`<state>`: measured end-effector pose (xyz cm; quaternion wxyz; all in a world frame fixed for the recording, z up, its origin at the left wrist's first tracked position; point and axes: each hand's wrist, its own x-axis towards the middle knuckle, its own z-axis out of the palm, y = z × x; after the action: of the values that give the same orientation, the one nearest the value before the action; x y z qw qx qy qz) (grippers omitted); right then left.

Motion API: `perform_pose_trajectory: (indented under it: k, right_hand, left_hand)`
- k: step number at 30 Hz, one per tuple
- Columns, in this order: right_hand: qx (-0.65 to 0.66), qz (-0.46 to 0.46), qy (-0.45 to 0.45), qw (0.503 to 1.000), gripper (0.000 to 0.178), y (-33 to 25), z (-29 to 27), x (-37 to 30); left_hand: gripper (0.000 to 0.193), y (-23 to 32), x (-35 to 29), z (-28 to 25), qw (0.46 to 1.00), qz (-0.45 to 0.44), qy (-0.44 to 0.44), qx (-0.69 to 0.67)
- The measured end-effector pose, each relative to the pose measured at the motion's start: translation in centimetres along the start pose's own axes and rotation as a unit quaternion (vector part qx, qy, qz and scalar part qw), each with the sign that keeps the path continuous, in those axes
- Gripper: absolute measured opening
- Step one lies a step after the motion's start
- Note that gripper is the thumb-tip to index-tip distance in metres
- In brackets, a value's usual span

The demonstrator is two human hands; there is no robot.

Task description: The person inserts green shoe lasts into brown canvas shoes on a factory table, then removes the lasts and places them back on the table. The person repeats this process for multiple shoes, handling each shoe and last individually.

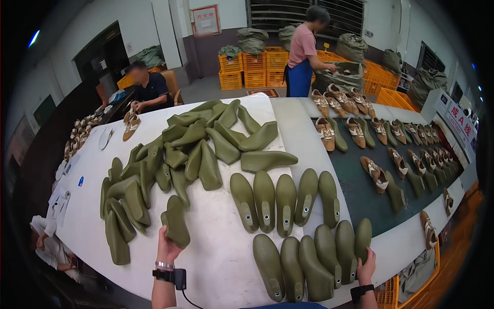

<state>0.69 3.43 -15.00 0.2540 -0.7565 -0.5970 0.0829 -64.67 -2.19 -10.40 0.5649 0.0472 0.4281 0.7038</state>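
Note:
My left hand (pixel 168 248) grips an olive-green shoe last (pixel 176 221) by its lower end, at the near edge of a loose heap of lasts (pixel 177 139). My right hand (pixel 366 268) has its fingers on the lower end of another shoe last (pixel 363 236), the rightmost in the near row. Several lasts lie side by side in that near row (pixel 293 268). Beyond it runs a second row of lasts (pixel 285 201), most with a small round metal-rimmed hole toward the near end.
A green conveyor belt (pixel 360 188) on the right carries brown-and-white shoes (pixel 374 174) paired with lasts. One person (pixel 303 51) stands behind at a sack; another person (pixel 149 90) sits far left holding a shoe. Orange crates (pixel 254 70) line the back. The white table (pixel 216 247) lies before me.

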Motion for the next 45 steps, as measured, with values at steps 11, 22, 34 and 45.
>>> perform_pose_trajectory:
  k: [11, 22, 34, 45]
  right_hand:
    - [0.011, -0.017, 0.000, 1.000, 0.058, 0.3, 0.2, 0.0]
    - [0.014, -0.022, -0.034, 0.999, 0.046, -1.4, -0.8, 0.2]
    - [0.004, -0.016, -0.032, 0.999, 0.047, -1.5, -0.5, 0.3]
    - [0.001, -0.020, -0.030, 0.999, 0.049, -1.3, -0.3, 0.4]
  left_hand:
    - [0.054, -2.8, 12.2, 22.5, 0.966, -0.132, -0.218, 0.044]
    - [0.045, -6.1, 28.8, 20.6, 0.894, 0.216, 0.110, 0.377]
    - [0.061, 1.4, 19.9, -0.3, 0.665, 0.141, 0.301, 0.669]
    - [0.037, 0.2, 4.3, 4.8, 0.997, -0.039, -0.026, 0.069]
